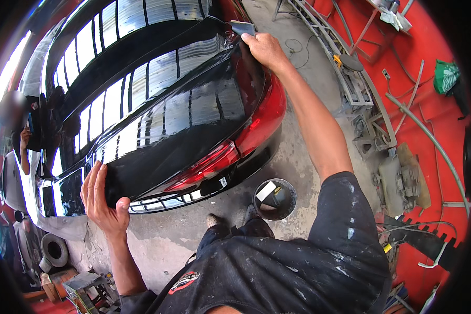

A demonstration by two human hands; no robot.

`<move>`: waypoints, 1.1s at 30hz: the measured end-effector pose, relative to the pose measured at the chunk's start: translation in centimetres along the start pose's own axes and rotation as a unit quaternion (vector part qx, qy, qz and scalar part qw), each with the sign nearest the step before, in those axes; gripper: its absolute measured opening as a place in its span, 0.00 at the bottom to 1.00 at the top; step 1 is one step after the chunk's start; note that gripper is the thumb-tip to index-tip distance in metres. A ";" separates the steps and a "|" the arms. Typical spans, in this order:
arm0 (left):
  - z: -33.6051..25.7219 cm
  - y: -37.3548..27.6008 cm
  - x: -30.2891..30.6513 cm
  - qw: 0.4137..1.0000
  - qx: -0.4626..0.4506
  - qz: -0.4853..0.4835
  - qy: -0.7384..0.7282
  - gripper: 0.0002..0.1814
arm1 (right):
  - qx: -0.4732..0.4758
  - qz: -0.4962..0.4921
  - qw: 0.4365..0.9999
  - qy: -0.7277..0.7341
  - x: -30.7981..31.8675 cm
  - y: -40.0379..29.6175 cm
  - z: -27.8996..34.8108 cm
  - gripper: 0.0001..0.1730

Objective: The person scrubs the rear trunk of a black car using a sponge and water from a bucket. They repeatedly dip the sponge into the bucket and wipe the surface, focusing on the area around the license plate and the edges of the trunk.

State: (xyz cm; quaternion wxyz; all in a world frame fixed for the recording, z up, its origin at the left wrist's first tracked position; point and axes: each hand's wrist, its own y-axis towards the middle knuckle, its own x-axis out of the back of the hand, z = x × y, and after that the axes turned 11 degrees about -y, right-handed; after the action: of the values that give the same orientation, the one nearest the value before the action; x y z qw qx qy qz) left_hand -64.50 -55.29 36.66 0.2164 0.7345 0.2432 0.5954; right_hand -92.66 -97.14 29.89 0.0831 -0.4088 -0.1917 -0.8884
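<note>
My right hand [263, 49] holds a folded grey sheet [242, 28], perhaps sandpaper, at the far right corner of a glossy black car's rear, above the red tail light [265, 106]. My left hand [106, 202] rests with its fingers spread on the near left corner of the black trunk lid [172, 137]; nothing shows in it. The lid's surface has dull, streaky patches and reflects bright window panels. Below the bumper, a round dark bucket [276, 210] on the floor contains a white block, a small yellow item and other dark pieces.
Another person [27, 121] stands at the left beyond the car. A tyre [55, 250] and machine parts [88, 292] lie at lower left. Along the red wall at right are a metal frame [357, 88], a bent pipe [435, 141] and a green bag [445, 76]. A thin cable crosses the concrete floor.
</note>
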 end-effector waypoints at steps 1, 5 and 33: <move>0.0 -0.2 0.2 1.000 0.003 0.000 0.003 0.50 | 0.007 0.002 1.000 0.002 -0.1 -0.7 0.4 0.32; -0.1 -1.0 0.7 1.000 0.008 -0.003 0.010 0.49 | 0.033 0.005 0.996 0.077 2.6 -9.1 3.1 0.27; 1.2 -0.9 0.2 0.997 -0.047 0.037 -0.042 0.38 | 0.117 -0.052 0.988 0.090 2.3 -10.5 4.0 0.27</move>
State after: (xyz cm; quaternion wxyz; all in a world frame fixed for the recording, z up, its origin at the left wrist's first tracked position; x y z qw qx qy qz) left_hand -63.37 -54.50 36.06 0.2389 0.7562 0.1784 0.5825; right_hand -94.58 -85.94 31.18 0.1011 -0.3043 -0.3066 -0.8962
